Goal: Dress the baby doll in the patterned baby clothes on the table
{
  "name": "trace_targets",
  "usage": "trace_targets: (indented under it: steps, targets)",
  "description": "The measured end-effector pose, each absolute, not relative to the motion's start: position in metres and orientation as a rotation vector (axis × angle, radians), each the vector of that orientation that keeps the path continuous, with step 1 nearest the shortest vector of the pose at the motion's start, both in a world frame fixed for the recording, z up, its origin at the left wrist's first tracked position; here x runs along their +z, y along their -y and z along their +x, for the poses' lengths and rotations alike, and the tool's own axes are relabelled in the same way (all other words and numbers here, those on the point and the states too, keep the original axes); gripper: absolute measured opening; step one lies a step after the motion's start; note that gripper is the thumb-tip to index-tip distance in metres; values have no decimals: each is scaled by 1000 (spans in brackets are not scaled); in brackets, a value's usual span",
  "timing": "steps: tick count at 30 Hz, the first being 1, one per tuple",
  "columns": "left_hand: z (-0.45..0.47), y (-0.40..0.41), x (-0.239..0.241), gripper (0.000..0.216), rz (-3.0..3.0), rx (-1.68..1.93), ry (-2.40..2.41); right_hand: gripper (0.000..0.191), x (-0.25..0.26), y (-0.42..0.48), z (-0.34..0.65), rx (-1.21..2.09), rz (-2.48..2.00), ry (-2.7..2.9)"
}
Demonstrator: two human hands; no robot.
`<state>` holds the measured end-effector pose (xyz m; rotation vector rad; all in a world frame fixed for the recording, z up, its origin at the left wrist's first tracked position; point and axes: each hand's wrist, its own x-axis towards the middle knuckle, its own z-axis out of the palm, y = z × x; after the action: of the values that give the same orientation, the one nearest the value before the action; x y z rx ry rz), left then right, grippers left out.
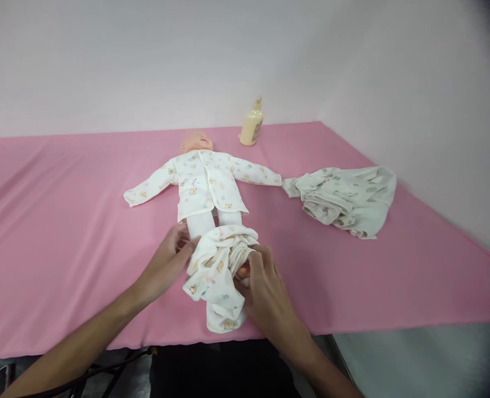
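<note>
A baby doll (197, 142) lies on its back, its legs toward me. It wears a white long-sleeved shirt (193, 185) with small printed bears, and white covers its upper legs. Bunched over the lower legs are matching printed trousers (215, 276). My right hand (265, 287) is closed on the trousers' gathered fabric, where a bit of the doll's foot (244, 271) shows through the opening. Beside the doll's other leg is my left hand (172, 254), thumb and fingers apart, the thumb by the trousers' edge. Its fingertips are partly hidden.
A pink cloth (83, 221) covers the table. Behind the doll stands a cream pump bottle (251, 126), close to the wall. To the right lies a crumpled white garment with a grey-green print (353, 199), meeting the doll's sleeve end. The table's front edge runs just below the trousers.
</note>
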<state>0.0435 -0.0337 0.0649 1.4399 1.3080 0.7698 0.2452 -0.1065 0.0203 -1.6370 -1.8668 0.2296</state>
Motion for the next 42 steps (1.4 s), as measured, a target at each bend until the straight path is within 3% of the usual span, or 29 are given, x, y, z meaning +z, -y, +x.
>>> trace_targets:
  steps: [4, 8, 11, 16, 24, 29, 37, 42]
  targets:
    - [50, 45, 74, 34, 2201, 1331, -1444, 29, 23, 109, 244, 240, -1657, 1866]
    - [77, 48, 83, 25, 2964, 810, -847, 29, 19, 110, 243, 215, -1618, 1853]
    - [94, 48, 85, 22, 3174, 531, -795, 32, 13, 111, 246, 195, -1567, 1827]
    - [95, 47, 81, 30, 3307, 454, -757, 40, 10, 116, 260, 271, -1511, 1872]
    - [95, 50, 78, 25, 3384, 452, -773, 20, 11, 124, 272, 351, -1552, 1718]
    - [96, 52, 88, 26, 3356, 260, -739, 23, 10, 135, 270, 400, -1625, 1554]
    - [94, 50, 95, 22, 3167, 202, -698, 51, 32, 144, 276, 1082, -1705, 1231]
    - [95, 51, 89, 24, 3230, 248, -692, 51, 38, 128, 277, 1307, -1594, 1186]
